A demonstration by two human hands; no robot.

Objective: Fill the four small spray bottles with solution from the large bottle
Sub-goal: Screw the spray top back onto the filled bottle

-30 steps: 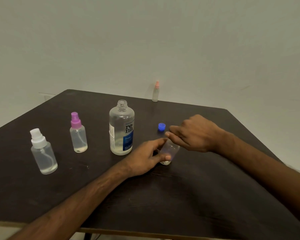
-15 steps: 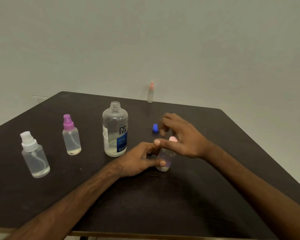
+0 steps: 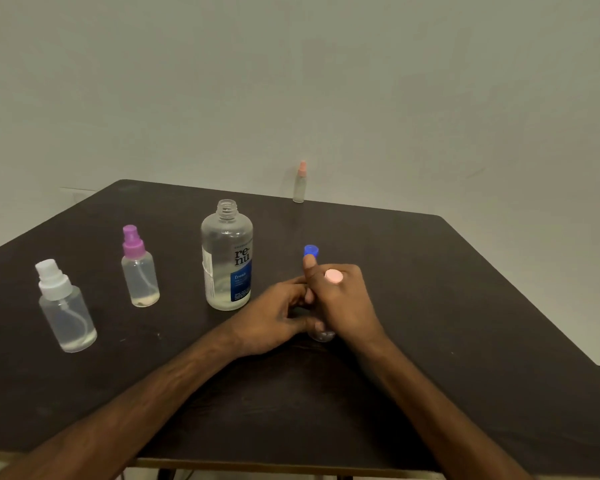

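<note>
The large clear bottle (image 3: 227,258) with a blue label stands uncapped at the table's middle. Its blue cap (image 3: 311,250) lies behind my hands. My left hand (image 3: 274,317) grips the body of a small clear bottle (image 3: 321,335), mostly hidden. My right hand (image 3: 340,299) is curled round that bottle's pink spray top (image 3: 333,276), which shows between the fingers. A white-topped spray bottle (image 3: 65,306) and a purple-topped one (image 3: 138,270) stand at the left, each with a little liquid. A slim pink-topped bottle (image 3: 300,183) stands at the far edge.
The dark table (image 3: 465,323) is set cornerwise against a pale wall (image 3: 326,81). Its far right edge slopes down toward the right. The near part of the table holds only my forearms.
My right hand has closed down over the pink spray top on the small bottle. The left hand keeps its hold on the bottle's body. The view has shifted slightly.
</note>
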